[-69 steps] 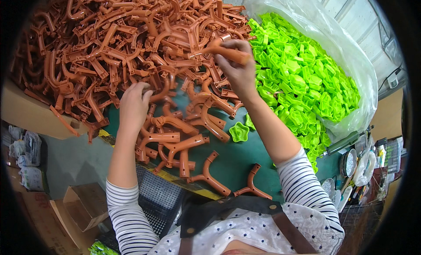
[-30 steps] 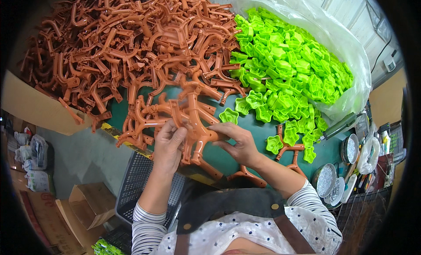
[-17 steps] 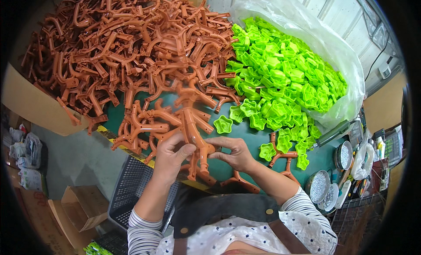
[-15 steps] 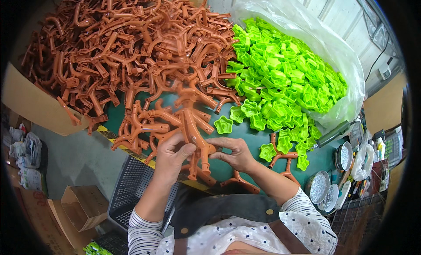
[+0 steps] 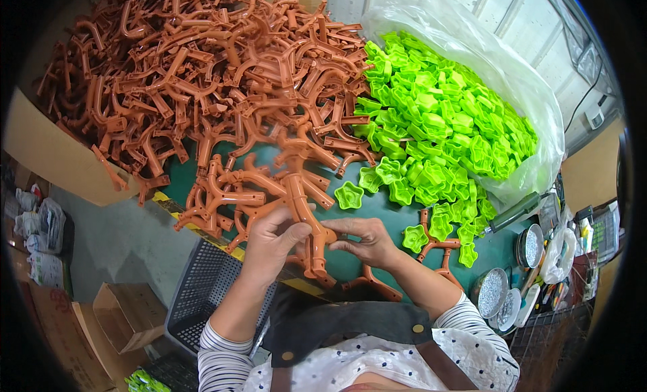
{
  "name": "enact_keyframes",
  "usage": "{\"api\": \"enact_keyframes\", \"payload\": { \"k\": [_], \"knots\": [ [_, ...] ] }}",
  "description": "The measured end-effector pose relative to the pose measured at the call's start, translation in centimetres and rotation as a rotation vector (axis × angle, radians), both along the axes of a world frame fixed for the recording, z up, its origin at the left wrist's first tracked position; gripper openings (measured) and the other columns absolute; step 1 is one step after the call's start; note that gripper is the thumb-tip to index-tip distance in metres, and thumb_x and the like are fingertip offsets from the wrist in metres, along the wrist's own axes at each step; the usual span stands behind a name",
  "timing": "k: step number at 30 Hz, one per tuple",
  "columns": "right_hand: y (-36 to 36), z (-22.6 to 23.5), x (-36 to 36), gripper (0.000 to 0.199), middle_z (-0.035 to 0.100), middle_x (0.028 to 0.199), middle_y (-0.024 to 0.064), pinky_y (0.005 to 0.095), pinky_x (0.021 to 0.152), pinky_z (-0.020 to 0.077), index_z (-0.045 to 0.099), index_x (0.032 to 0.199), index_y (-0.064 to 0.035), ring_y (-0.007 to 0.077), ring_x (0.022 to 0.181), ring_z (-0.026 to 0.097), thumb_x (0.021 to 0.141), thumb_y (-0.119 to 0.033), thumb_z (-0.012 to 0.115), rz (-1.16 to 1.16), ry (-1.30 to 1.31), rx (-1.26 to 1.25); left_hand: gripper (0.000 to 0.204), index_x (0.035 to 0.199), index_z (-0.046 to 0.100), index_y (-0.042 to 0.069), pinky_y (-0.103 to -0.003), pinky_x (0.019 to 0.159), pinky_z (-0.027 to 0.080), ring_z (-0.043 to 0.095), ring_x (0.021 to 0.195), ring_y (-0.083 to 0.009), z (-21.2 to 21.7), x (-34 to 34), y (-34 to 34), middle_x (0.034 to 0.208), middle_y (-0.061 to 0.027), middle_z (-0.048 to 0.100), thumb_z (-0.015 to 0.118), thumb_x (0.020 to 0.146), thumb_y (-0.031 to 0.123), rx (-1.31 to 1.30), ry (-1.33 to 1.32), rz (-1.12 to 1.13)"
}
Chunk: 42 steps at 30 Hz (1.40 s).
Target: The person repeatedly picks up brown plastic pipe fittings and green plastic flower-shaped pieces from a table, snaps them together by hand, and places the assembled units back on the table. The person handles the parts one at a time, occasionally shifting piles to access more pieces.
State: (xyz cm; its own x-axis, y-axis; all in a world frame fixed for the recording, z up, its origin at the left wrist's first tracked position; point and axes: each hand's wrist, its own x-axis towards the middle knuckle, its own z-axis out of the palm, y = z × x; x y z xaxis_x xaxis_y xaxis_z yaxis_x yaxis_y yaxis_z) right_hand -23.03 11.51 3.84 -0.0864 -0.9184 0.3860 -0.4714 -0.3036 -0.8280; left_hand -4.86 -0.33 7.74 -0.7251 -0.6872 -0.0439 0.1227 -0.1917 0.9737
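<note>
A glossy brown plastic branch-shaped piece (image 5: 297, 198) stands between my two hands, in front of my apron. My left hand (image 5: 275, 238) is closed round its left side, thumb lying across the front. From the other side, my right hand (image 5: 364, 238) pinches a short stub of the piece between thumb and fingers. The upper end of the piece is blurred against other brown pieces behind it. Several loose branch pieces (image 5: 232, 198) lie just beyond my left hand. Beyond my right hand sits a lime-green star-shaped cup (image 5: 349, 196).
A large heap of brown branch pieces (image 5: 202, 82) fills the far left, beside a cardboard flap (image 5: 57, 159). Green star cups (image 5: 445, 115) spill from a clear plastic bag (image 5: 549, 102). Bowls of small metal parts (image 5: 490, 291) stand right. A grey basket (image 5: 202, 284) sits below the table edge.
Both hands keep their hold on the brown branch piece. The whole view has shifted slightly, and the piece's lower end sits a little lower and further right.
</note>
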Motion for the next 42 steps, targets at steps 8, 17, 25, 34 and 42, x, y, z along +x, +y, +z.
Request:
{"api": "enact_keyframes", "payload": {
  "k": [8,17,25,34,42],
  "knots": [
    [-1.1,1.0,-0.8,0.045,0.068,0.099,0.0130,0.0378,0.066,0.0544,0.062,0.117,-0.0057,0.0310,0.082,0.067,0.083,-0.032,0.074,0.049,0.558,-0.029,0.038,0.123,0.058,-0.001,-0.030,0.077,0.052,0.065,0.088,-0.0143,-1.1,1.8,-0.6,0.101,-0.0099,0.066,0.069,0.092,0.017,-0.319,-0.192,-0.071],
    [-3.4,0.9,-0.3,0.043,0.065,0.079,0.0147,0.0435,0.057,0.0502,0.060,0.105,-0.0079,0.0369,0.069,0.064,0.086,-0.045,0.070,0.166,0.402,0.155,0.041,0.128,0.054,-0.002,-0.031,0.082,0.053,0.066,0.095,-0.0192,-0.5,3.1,-1.8,0.110,-0.0136,0.066,0.067,0.092,0.013,-0.444,-0.267,-0.071],
    [-5.1,1.0,-0.1,0.041,0.064,0.077,0.0151,0.0421,0.056,0.0522,0.056,0.108,-0.0075,0.0354,0.069,0.065,0.087,-0.040,0.070,0.048,0.420,0.076,0.049,0.133,0.049,-0.002,-0.030,0.084,0.053,0.067,0.098,-0.0169,-1.0,1.5,-3.3,0.111,-0.0127,0.070,0.069,0.092,0.014,-0.621,-0.247,0.030],
    [-7.4,0.3,-1.0,0.041,0.064,0.067,0.0132,0.0459,0.051,0.0492,0.058,0.105,-0.0123,0.0362,0.064,0.065,0.088,-0.049,0.065,-0.064,0.552,0.131,0.040,0.131,0.047,0.000,-0.034,0.097,0.048,0.060,0.111,-0.0196,-1.3,-0.5,-7.1,0.117,-0.0113,0.063,0.062,0.095,0.010,-0.327,-0.218,-0.100],
    [-22.9,0.0,-9.7,0.032,0.066,0.098,0.0163,0.0440,0.078,0.0517,0.062,0.107,-0.0040,0.0341,0.091,0.065,0.090,-0.031,0.067,-0.562,0.130,-0.030,0.051,0.137,0.039,-0.006,-0.048,0.099,0.043,0.050,0.118,-0.0463,-2.5,-4.6,-12.7,0.126,-0.0277,0.047,0.059,0.092,0.007,-0.854,-0.747,0.010]
  ]
}}
